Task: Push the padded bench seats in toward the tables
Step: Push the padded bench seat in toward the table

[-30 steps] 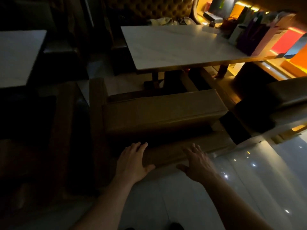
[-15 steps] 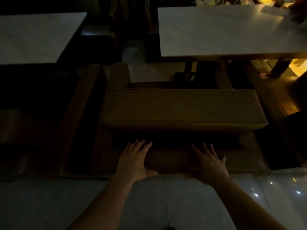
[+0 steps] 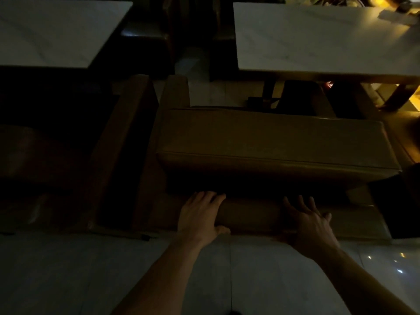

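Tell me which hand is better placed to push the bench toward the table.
Neither clearly: left hand and right hand both rest on the tan padded bench's back rail, facing the white marble table.

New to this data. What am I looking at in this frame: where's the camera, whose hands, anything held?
There is no machine here. The single picture comes from a wide-angle camera worn on a person's head, looking forward and down in a dim room. Both bare arms reach in from below. The left hand and the right hand lie with fingers spread on the rounded backrest of a padded bench seat; they press on it rather than grip it, so nothing is held. Beyond the seat stands a pale table, with a second table to the left. The floor is glossy tile.
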Demonstrator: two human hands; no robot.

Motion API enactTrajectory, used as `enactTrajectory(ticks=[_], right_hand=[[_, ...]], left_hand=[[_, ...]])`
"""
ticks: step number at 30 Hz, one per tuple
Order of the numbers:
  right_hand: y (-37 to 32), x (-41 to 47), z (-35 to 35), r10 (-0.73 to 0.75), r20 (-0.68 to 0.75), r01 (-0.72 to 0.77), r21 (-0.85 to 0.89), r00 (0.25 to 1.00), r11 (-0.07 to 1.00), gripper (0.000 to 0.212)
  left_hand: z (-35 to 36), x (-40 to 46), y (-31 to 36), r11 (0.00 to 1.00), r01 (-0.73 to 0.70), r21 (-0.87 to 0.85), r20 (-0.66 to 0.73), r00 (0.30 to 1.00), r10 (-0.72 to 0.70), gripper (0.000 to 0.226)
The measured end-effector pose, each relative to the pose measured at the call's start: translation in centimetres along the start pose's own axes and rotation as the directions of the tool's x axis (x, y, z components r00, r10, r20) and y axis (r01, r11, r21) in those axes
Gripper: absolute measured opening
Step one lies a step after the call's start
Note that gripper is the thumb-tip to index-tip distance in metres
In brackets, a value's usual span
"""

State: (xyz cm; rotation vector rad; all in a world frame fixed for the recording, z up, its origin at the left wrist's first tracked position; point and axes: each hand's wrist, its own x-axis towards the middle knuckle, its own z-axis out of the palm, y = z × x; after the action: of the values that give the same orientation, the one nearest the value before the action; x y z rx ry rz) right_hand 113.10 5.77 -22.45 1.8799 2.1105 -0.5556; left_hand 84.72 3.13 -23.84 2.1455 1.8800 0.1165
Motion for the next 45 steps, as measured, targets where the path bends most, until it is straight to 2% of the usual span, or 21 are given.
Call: enactTrajectory(ticks=[9, 18, 26, 33, 39, 45], right_hand=[[-0.9, 0.4, 1.4, 0.015, -0.061, -0.018, -0.053, 0.998, 0.998, 0.109], [-4.5, -1.0, 3.1, -0.015, -0.071, 0.016, 0.003, 0.997, 1.0, 0.108], [-4.2, -2.8, 4.1, -0.037, -0.078, 0.038, 0.014, 0.996, 0.999, 0.107], [-4.6, -3.2, 3.9, -0.024, -0.071, 0.024, -0.006, 0.997, 1.0, 0.108], [-5.2, -2.3, 3.2, -0.003, 0.015, 0.002, 0.014, 1.0, 1.0, 0.109], [-7.0, -0.2, 2.6, -0.023, -0.059, 0.025, 0.027, 0.998, 0.999, 0.105]], left_hand=[[0.5, -0.1, -1.4, 0.999, -0.031, -0.019, -0.01, 0.999, 0.031, 0.091], [0.1, -2.3, -5.2, 1.0, -0.013, -0.023, -0.028, 1.0, 0.012, 0.09], [1.1, -5.4, -4.9, 0.999, -0.011, -0.032, -0.059, 0.998, 0.009, 0.091], [1.0, -5.2, -4.6, 0.997, -0.027, -0.071, -0.008, 1.0, 0.026, 0.096], [0.9, -4.3, -5.4, 0.997, -0.042, -0.065, 0.028, 0.999, 0.044, 0.097], [-0.4, -1.7, -7.2, 0.996, -0.028, -0.084, 0.023, 0.999, 0.03, 0.096]])
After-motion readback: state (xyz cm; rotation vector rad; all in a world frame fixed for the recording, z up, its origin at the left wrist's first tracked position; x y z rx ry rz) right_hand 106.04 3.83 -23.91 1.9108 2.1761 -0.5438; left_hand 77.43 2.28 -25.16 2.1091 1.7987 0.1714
